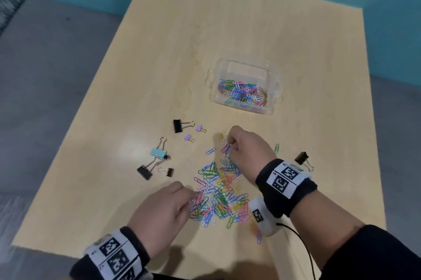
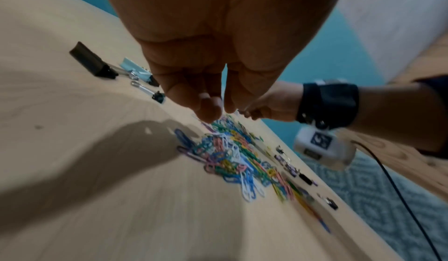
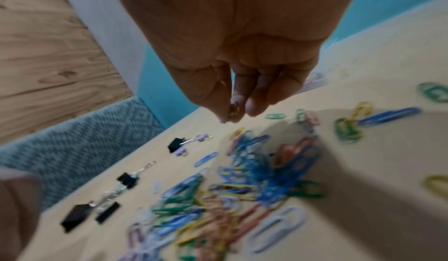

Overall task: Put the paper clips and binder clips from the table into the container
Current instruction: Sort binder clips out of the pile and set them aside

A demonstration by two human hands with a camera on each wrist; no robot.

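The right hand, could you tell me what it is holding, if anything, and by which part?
The right hand pinches a few paper clips between thumb and fingers; which part of the clips cannot be told.

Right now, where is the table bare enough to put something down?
Bare: the light wooden table beyond the clear plastic container, and its left side. Crowded: the coloured paper clip pile between both hands, binder clips to its left.

Soft, even overhead light leaves a pale glare patch on the bench (image 1: 127, 154), while both wrist views are smeared, perhaps by motion, and bent at the edges.
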